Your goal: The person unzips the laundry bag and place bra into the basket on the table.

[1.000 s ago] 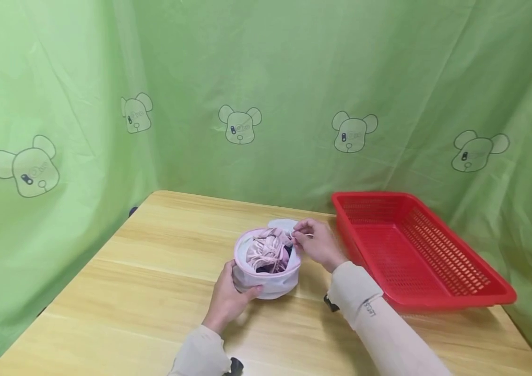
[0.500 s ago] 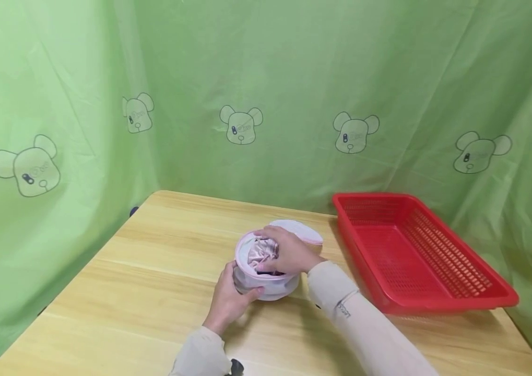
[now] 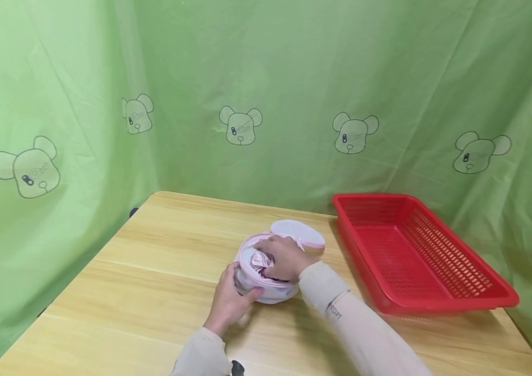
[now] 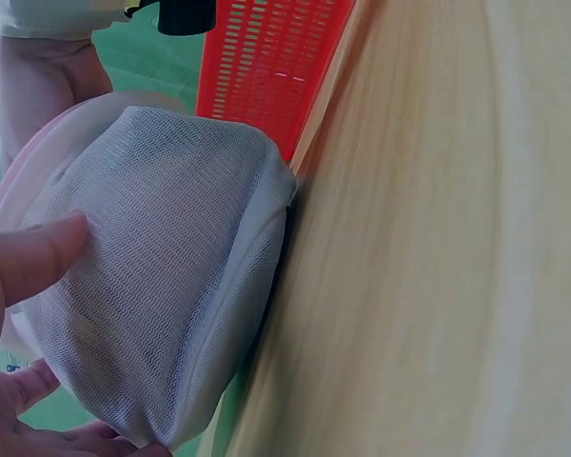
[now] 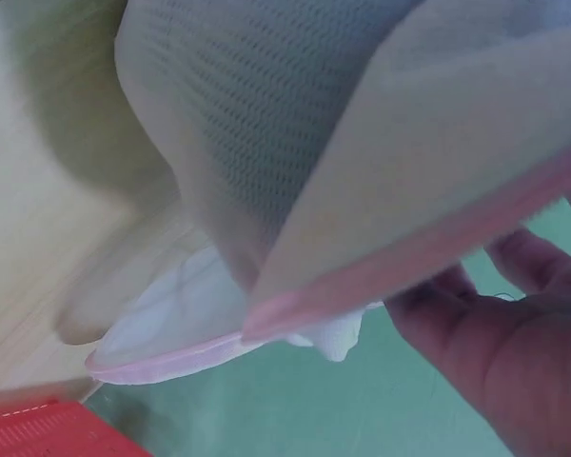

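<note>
A small round white mesh laundry bag (image 3: 270, 293) with pink trim stands on the table, its flap lid (image 3: 296, 230) folded back behind. Inside is a shiny pale pink garment (image 3: 260, 260), with something dark beside it. My left hand (image 3: 229, 300) grips the near left side of the bag; in the left wrist view its thumb (image 4: 38, 255) lies against the mesh wall. Through the opening reaches my right hand (image 3: 286, 259), thumb and forefinger spread over the garment, fingertips hidden inside. Past the pink rim in the right wrist view, part of the right hand (image 5: 519, 347) shows.
To the right a red perforated plastic basket (image 3: 374, 271) stands on the wooden table (image 3: 143, 292), close to my right sleeve. A green curtain (image 3: 289, 62) with bear-head prints surrounds the table's back and sides.
My right hand has left the flap at the bag's back right edge and moved left and down into the opening, over the garment. The flap now lies flatter; my left hand has kept its grip.
</note>
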Motion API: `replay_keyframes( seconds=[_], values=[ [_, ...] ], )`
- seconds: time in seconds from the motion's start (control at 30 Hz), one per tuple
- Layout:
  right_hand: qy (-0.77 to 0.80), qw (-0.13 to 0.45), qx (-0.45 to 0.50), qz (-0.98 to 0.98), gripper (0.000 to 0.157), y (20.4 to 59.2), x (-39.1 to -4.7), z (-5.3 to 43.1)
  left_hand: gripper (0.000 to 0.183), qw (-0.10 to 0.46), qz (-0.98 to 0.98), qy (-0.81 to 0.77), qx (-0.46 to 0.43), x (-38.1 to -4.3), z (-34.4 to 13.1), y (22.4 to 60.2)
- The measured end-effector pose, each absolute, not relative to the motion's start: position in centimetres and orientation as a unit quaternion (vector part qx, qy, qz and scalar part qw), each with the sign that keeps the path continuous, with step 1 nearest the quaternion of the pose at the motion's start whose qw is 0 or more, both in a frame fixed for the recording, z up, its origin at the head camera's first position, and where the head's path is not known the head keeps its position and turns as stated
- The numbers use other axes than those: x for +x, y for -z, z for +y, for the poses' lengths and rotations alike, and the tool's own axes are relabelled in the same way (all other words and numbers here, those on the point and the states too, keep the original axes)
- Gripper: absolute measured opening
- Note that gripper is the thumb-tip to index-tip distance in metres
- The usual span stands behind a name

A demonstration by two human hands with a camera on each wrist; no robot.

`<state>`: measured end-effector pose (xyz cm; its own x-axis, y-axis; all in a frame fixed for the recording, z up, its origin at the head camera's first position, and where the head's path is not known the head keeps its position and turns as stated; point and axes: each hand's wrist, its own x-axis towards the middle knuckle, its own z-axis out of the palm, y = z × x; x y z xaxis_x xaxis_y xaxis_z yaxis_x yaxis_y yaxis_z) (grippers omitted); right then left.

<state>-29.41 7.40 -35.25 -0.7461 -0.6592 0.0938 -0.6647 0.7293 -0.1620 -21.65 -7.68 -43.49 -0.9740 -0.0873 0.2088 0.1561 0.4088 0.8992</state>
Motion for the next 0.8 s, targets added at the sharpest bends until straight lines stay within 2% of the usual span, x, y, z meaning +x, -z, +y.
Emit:
replay_keyframes(
  seconds=[0.43,0.8],
  values=[
    [-0.187,0.045,0.307,-0.932,0.035,35.06,-29.46,7.51,0.070,0.111,-0.830,0.547,-0.009,-21.48,-7.73,43.39],
    [-0.207,0.120,0.315,-0.918,0.026,34.70,-29.14,7.40,0.072,0.113,-0.828,0.549,0.005,-21.36,-7.71,43.38]
  ],
)
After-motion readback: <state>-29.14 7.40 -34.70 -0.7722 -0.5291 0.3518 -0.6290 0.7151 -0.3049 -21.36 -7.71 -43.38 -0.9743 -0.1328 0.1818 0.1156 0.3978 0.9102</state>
